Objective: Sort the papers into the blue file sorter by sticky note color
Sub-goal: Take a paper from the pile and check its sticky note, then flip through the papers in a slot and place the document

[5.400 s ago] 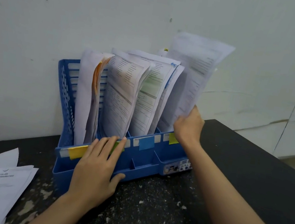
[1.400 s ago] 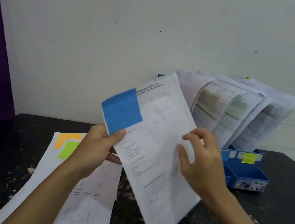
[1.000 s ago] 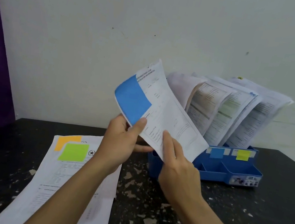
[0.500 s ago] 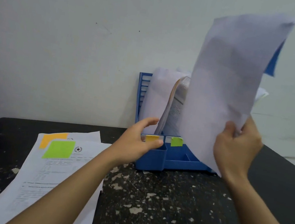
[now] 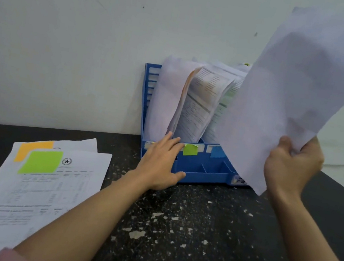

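left hand (image 5: 162, 164) now pressing sorter (image 5: 201, 171) front, sheet (image 5: 294, 100) raised

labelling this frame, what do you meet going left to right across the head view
orange sticky note → green sticky note on the loose papers → left hand → green label on the blue file sorter → right hand holding a sheet

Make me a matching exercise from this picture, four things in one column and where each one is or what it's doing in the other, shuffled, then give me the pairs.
Things
1. left hand
2. right hand
3. green note
4. blue label

Places or states
A. stuck on the top sheet lying on the table
B. grips a raised sheet at its lower edge
C. on the sorter's front rail, right of the green label
D. fingers straight, resting on the sorter's front

Pairs: 1-D, 2-B, 3-A, 4-C
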Demonstrator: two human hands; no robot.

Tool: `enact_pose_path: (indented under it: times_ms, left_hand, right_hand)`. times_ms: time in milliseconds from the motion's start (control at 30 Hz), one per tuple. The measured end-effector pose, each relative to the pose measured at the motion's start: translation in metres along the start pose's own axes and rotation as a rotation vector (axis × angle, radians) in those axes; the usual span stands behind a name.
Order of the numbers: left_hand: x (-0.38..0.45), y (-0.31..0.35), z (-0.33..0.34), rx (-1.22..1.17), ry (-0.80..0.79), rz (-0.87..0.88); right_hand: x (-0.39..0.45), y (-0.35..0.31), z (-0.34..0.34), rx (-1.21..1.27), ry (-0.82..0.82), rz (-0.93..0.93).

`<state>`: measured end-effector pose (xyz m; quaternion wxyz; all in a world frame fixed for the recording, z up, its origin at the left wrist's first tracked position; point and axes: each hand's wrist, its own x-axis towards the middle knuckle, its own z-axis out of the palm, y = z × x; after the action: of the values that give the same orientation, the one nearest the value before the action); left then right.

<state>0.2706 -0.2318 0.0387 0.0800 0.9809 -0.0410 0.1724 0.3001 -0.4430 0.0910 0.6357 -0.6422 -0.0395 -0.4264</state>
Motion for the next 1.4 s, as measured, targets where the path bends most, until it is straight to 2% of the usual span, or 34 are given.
enact_pose_path:
  times_ms: [200,333,500,667,800,933,1067,1300,1400]
  left_hand:
    - [0.004,-0.008,0.017,0.19,0.123,0.039]
    - [-0.001,-0.006,0.026,0.28,0.232,0.04]
    - [0.004,-0.005,0.036,0.292,0.307,0.016]
    - [0.004,-0.005,0.035,0.334,0.332,0.037]
    - [0.005,-0.006,0.036,0.329,0.342,0.037]
    - [0.006,-0.006,0.036,0.309,0.341,0.034]
    - [0.004,-0.005,0.037,0.281,0.35,0.019]
    - [0.018,0.007,0.021,0.21,0.369,0.021]
    - [0.035,0.022,0.01,0.175,0.286,0.045]
  right_hand:
    - [0.022,0.01,0.009,0.013,0.033,0.027]
    - [0.028,0.014,0.021,0.094,-0.027,0.039]
    - [0.03,0.027,0.046,-0.025,-0.037,-0.002]
    - [0.043,0.032,0.075,-0.099,-0.024,0.012]
    - [0.045,0.029,0.091,-0.011,-0.002,-0.002]
    - [0.035,0.032,0.09,-0.001,-0.006,-0.033]
    - [0.038,0.037,0.075,-0.041,0.018,0.036]
    - [0.054,0.047,0.046,-0.171,-0.115,0.182]
    - [0.057,0.05,0.044,-0.15,-0.173,0.181]
